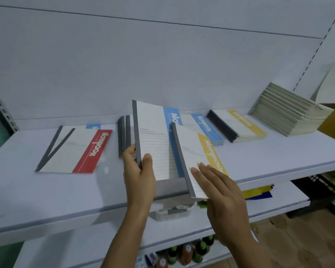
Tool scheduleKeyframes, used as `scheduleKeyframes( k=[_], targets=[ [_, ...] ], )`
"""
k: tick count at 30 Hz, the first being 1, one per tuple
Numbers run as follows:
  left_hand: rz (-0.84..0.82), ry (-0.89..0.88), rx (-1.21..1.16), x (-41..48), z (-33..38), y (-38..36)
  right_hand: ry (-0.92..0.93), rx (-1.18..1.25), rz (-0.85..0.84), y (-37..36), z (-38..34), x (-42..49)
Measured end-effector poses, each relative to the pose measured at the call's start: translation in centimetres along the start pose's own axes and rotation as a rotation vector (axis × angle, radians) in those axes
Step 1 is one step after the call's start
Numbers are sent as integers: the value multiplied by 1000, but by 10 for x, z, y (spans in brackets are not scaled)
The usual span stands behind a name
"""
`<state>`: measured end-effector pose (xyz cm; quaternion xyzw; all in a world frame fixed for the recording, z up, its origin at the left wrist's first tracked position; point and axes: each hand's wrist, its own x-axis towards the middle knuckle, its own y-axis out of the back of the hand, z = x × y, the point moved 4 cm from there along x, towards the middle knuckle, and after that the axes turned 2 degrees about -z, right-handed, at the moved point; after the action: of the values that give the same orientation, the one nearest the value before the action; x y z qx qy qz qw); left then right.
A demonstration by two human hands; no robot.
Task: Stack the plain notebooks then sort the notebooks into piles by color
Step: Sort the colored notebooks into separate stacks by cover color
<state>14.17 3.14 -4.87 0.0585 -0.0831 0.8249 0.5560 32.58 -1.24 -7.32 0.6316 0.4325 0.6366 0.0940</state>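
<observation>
On the white shelf, the plain stack sits far right, apparently done. A yellow pile and a blue pile lie beside it, with 1 red notebook at left. The left hand grips a blue notebook by its spine. The right hand lays straight fingers on a yellow notebook; its thumb is hidden, so I cannot tell the grip. Each notebook is probably bound for its matching pile.
</observation>
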Motion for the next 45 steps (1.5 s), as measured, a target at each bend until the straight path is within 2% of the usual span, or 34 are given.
scheduleKeyframes(
  k=[4, 10, 12, 16, 23, 28, 32, 35, 38, 40, 42, 45],
  targets=[
    [-98, 6, -50, 39, -7, -52, -22, -62, -3, -9, 37, 32],
    [-252, -10, 60, 78, -18, -128, -87, -155, 61, -15, 82, 56],
    [-254, -43, 163, 87, -21, -146, -79, -199, 82, -14, 94, 58],
    [-227, -96, 561, 100, -34, -163, -110, -233, 97, -14, 128, 66],
    [-127, -92, 896, 103, -54, -177, -185, -163, 70, -20, 209, 85],
    [-101, -43, 1061, 108, -70, -181, -131, -110, -65, -30, 257, 99],
    [-142, -40, 1235, 106, -65, -189, -112, -16, -307, -46, 281, 99],
    [-107, -168, 1294, 97, -59, -197, -181, 102, -474, -53, 291, 107],
    [-108, -404, 1036, 78, -58, -214, -209, 158, -610, -57, 302, 121],
    [-176, -433, 922, 64, -66, -227, -181, 162, -658, -57, 306, 127],
    [-233, -427, 996, 55, -77, -236, -166, 192, -669, -61, 309, 129],
    [-328, -456, 1144, 53, -90, -248, -176, 256, -601, -69, 318, 127]
  ],
)
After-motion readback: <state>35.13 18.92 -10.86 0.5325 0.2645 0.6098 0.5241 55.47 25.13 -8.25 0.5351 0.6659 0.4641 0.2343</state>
